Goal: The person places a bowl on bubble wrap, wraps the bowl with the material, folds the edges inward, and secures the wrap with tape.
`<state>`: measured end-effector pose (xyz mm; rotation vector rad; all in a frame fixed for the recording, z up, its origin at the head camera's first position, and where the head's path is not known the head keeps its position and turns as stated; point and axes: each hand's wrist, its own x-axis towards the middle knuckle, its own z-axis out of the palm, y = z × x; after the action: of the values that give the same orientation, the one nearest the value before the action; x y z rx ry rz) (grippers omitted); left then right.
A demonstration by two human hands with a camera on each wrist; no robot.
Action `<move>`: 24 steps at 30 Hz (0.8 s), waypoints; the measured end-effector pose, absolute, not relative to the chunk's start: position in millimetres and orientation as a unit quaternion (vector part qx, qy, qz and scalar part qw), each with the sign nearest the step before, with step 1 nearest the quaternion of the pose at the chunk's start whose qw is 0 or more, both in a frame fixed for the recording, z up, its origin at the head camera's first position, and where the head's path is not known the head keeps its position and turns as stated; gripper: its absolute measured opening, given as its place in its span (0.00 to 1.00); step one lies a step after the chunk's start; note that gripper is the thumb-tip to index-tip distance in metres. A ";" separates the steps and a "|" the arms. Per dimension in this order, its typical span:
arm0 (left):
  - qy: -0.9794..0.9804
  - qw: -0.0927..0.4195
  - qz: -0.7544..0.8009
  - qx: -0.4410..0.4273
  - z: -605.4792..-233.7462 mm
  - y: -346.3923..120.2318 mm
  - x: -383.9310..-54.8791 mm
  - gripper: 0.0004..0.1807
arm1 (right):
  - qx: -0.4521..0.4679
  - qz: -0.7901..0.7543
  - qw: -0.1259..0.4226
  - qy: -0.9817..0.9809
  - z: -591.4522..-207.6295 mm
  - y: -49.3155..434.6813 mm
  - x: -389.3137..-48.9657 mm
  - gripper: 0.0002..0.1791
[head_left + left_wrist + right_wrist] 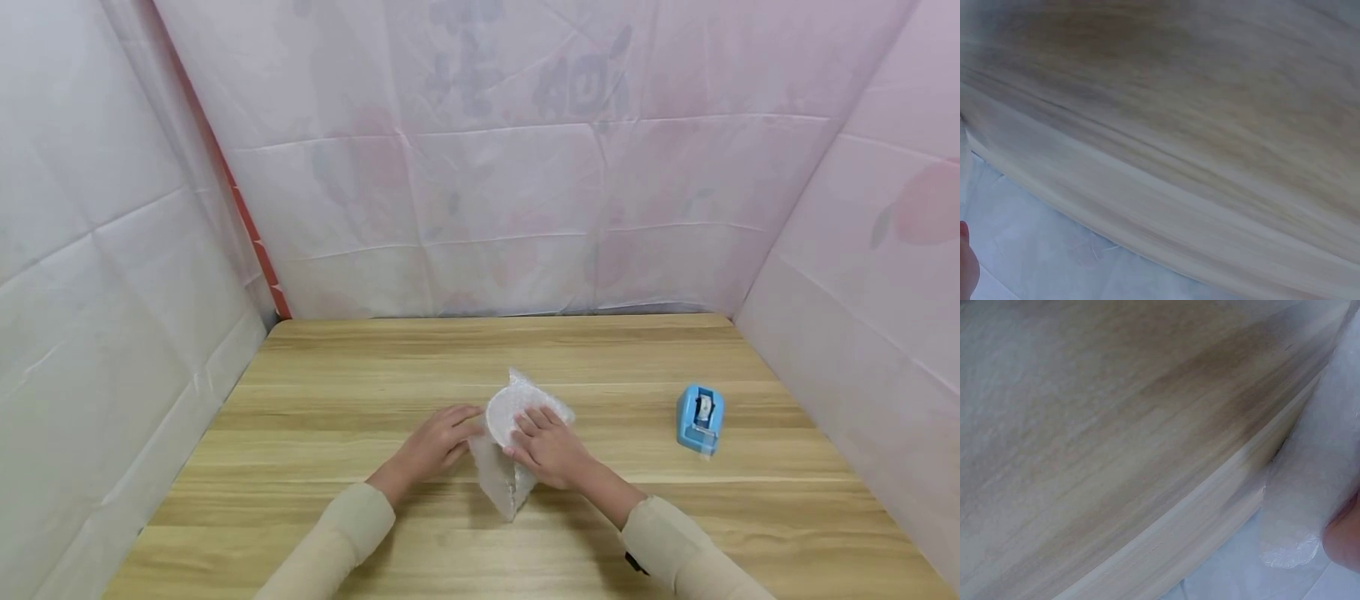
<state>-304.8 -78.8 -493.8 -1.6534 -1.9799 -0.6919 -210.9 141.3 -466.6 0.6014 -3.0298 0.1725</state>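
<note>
Near the middle of the table, a sheet of bubble wrap (497,482) lies with pointed corners toward the front and back. A round white shape (504,407) shows at its upper part, with the wrap about it. My right hand (553,450) rests on that round part, fingers spread and pointing up and left. At the left edge of the wrap is my left hand (435,442), its fingers reaching right to that edge with a slight bend. In the right wrist view, part of the bubble wrap (1307,494) shows beside a fingertip. Only a fingertip shows in the left wrist view.
A blue tape dispenser (701,419) with a roll of clear tape stands to the right on the wooden table (337,375). Pale printed sheets (510,192) hang as walls behind and on both sides of the table.
</note>
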 end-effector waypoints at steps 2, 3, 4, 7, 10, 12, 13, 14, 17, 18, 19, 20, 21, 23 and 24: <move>-0.724 0.223 -0.262 -0.598 -493.2 -76.7 -304.6 0.11 | 0.191 0.048 0.015 -0.980 -466.8 141.5 -211.4 0.25; -0.725 0.218 -0.266 -0.596 -493.0 -75.6 -304.6 0.11 | 0.190 0.047 0.014 -0.981 -466.8 141.5 -211.6 0.25; -0.726 0.216 -0.271 -0.594 -493.2 -74.4 -304.7 0.10 | 0.190 0.046 0.013 -0.981 -466.7 141.4 -211.5 0.25; -0.724 0.209 -0.293 -0.588 -493.5 -70.8 -304.3 0.08 | 0.192 0.047 0.018 -0.980 -468.0 141.9 -211.8 0.25; -0.719 0.198 -0.329 -0.579 -493.4 -67.1 -302.5 0.07 | 0.192 0.045 0.022 -0.980 -468.1 142.1 -211.4 0.25; -0.717 0.194 -0.348 -0.572 -493.0 -64.4 -300.8 0.09 | 0.190 0.044 0.021 -0.981 -468.2 142.5 -211.1 0.25; -0.717 0.190 -0.357 -0.568 -492.6 -63.3 -299.9 0.10 | 0.188 0.044 0.019 -0.981 -468.0 142.6 -210.9 0.26; -0.718 0.187 -0.362 -0.564 -492.6 -61.7 -299.4 0.11 | 0.188 0.043 0.018 -0.981 -468.1 142.8 -210.8 0.26; -0.736 0.163 -0.376 -0.538 -492.0 -58.0 -296.9 0.11 | 0.186 0.040 0.015 -0.982 -468.2 143.0 -210.5 0.25; -0.744 0.146 -0.386 -0.525 -491.1 -57.3 -296.0 0.11 | 0.186 0.039 0.015 -0.982 -468.4 143.0 -210.5 0.25; -0.753 0.131 -0.396 -0.510 -490.9 -56.1 -295.5 0.10 | 0.186 0.036 0.015 -0.982 -468.2 142.8 -210.4 0.25; -0.761 0.116 -0.406 -0.492 -490.6 -55.0 -295.1 0.09 | 0.188 0.033 0.016 -0.981 -468.1 142.5 -210.3 0.24; -0.768 0.099 -0.419 -0.474 -490.2 -53.9 -294.8 0.09 | 0.191 0.030 0.019 -0.981 -468.3 142.5 -210.4 0.23; -0.778 0.074 -0.441 -0.440 -490.2 -51.4 -295.0 0.07 | 0.195 0.019 0.025 -0.980 -468.8 142.6 -210.3 0.22; -0.781 0.068 -0.450 -0.428 -490.2 -50.0 -295.2 0.07 | 0.198 0.013 0.030 -0.980 -469.3 142.9 -210.4 0.21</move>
<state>-295.2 -50.0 -490.2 -1.2904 -2.3526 -1.3553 -210.4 142.9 -469.3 0.6108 -3.0203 0.0388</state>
